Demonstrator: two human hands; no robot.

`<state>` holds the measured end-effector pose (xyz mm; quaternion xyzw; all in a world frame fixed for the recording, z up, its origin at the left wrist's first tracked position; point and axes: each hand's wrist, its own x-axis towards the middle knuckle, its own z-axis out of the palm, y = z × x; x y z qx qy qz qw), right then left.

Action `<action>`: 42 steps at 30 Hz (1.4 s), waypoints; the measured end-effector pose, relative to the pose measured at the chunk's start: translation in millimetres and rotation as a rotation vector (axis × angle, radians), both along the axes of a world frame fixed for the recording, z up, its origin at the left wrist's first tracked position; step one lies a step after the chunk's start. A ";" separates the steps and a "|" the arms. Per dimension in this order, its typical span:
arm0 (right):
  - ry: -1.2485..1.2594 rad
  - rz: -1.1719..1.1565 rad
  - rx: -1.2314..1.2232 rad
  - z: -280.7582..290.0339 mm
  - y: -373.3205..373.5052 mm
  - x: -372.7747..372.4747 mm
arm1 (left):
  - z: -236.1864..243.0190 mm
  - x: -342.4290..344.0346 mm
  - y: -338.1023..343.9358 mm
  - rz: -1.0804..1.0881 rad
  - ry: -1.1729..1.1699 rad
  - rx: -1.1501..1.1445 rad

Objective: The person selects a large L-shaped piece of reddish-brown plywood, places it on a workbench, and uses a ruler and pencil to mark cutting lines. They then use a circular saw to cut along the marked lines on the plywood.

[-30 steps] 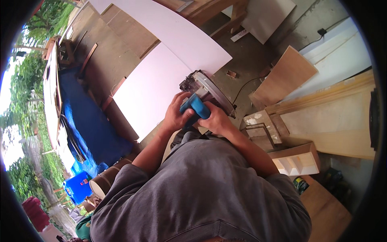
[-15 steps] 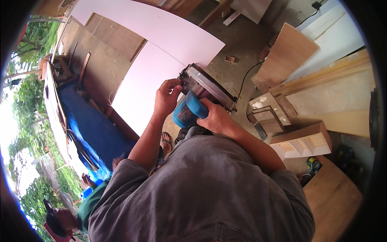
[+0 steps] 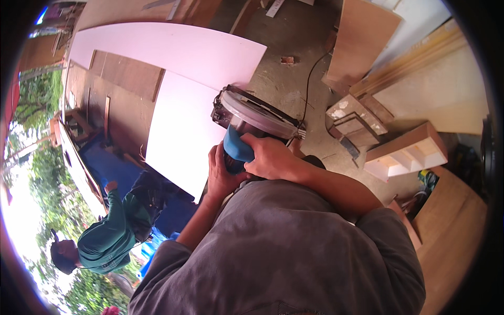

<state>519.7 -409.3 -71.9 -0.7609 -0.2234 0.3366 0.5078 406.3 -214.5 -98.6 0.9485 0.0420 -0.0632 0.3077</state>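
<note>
A circular saw with a blue body and a grey blade guard is held up in front of my waist, its base plate turned away from me. My right hand wraps round its blue handle. Pressed against the near side of the motor body is my left hand, fingers curled round it. Beyond the saw lies a large white board, with a straight line running across it towards the saw. From this angle the blade is hidden, and I cannot tell whether the saw touches the board.
A black cord trails over the concrete floor. To the right are a brown wood panel, a small divided wooden box and a curved plywood sheet. On the left a person in green stands beside a blue tarp.
My left hand has moved from the saw's front edge back onto its motor body. The saw has turned and shifted slightly left. The person in green has come further into view.
</note>
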 end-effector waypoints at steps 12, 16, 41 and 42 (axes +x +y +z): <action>0.075 0.036 -0.042 6.4 -8.5 3.6 | -7.0 4.7 -9.9 0.075 0.126 0.085; 0.077 0.021 -0.046 3.9 -8.8 2.9 | -5.3 6.4 -16.6 0.088 0.139 0.097; 0.049 0.067 -0.082 -2.3 -9.7 7.4 | -100.0 97.7 59.2 0.091 -0.361 0.182; 0.060 0.073 -0.088 -1.6 -10.2 7.2 | -99.0 97.3 59.6 0.075 -0.356 0.173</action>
